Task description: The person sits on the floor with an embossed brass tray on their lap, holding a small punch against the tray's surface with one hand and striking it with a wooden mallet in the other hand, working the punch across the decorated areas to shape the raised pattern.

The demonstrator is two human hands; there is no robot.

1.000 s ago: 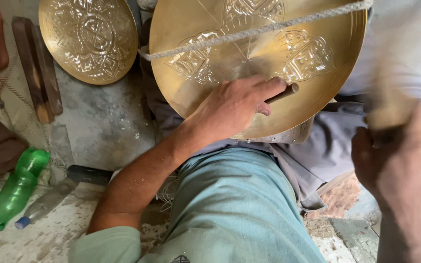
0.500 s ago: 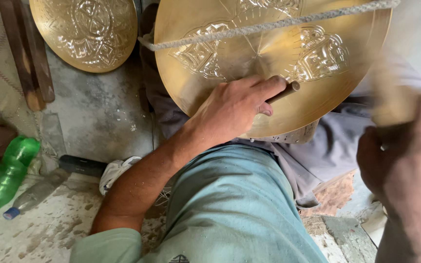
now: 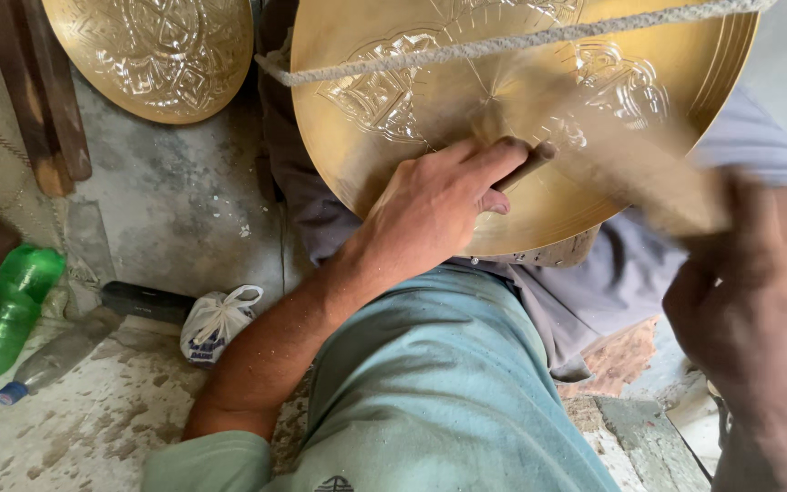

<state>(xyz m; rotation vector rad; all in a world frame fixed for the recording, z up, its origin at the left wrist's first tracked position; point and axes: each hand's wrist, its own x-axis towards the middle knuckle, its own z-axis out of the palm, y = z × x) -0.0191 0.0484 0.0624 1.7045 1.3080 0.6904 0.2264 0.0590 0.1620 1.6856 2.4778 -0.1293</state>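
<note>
A large round brass plate [image 3: 430,82] with embossed patterns rests against my lap, and a rope [image 3: 503,41] stretches across its top. My left hand [image 3: 434,205] lies on the plate and grips a thin metal chisel [image 3: 526,167] whose tip touches the brass. My right hand [image 3: 758,310] is at the right edge, closed around a blurred wooden mallet [image 3: 630,173] that swings over the plate toward the chisel.
A second embossed brass plate [image 3: 157,50] leans at the upper left beside wooden sticks [image 3: 43,100]. On the floor at the left lie a green plastic bottle [image 3: 2,319], a clear bottle [image 3: 56,355], a dark tool [image 3: 143,301] and a small knotted white bag [image 3: 216,319].
The mallet in my right hand has swung down from the right toward the chisel. The view has shifted, bringing the white bag into sight. My left hand keeps its hold on the chisel.
</note>
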